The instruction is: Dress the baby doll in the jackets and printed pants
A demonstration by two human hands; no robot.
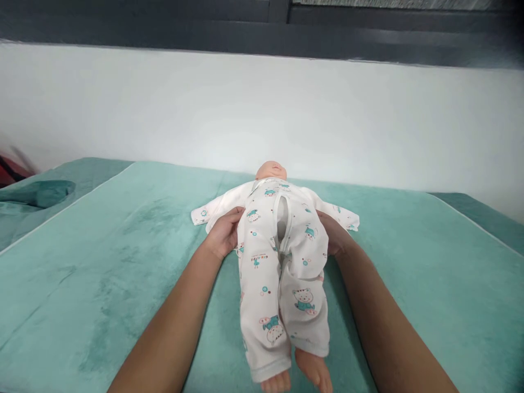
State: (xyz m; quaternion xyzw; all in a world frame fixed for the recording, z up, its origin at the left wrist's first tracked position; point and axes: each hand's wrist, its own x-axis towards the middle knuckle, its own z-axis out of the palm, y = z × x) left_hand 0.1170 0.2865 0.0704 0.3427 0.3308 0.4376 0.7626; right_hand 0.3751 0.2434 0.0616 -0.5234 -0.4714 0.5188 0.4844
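- Left hand (223,233) and right hand (333,234) each cupped closed against the baby doll's (282,256) torso, steadying it.
- Doll supine on teal blanket (102,284); printed romper (266,284) front open.

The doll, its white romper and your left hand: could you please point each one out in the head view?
doll (271,170), head view, on its bare head.
white romper (305,256), head view, on the belly cloth.
left hand (224,233), head view, on its back.

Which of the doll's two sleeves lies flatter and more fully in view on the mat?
The sleeve beside the left hand: it spreads flat, cuff showing. The other sleeve is partly hidden behind the right hand gripping the doll.
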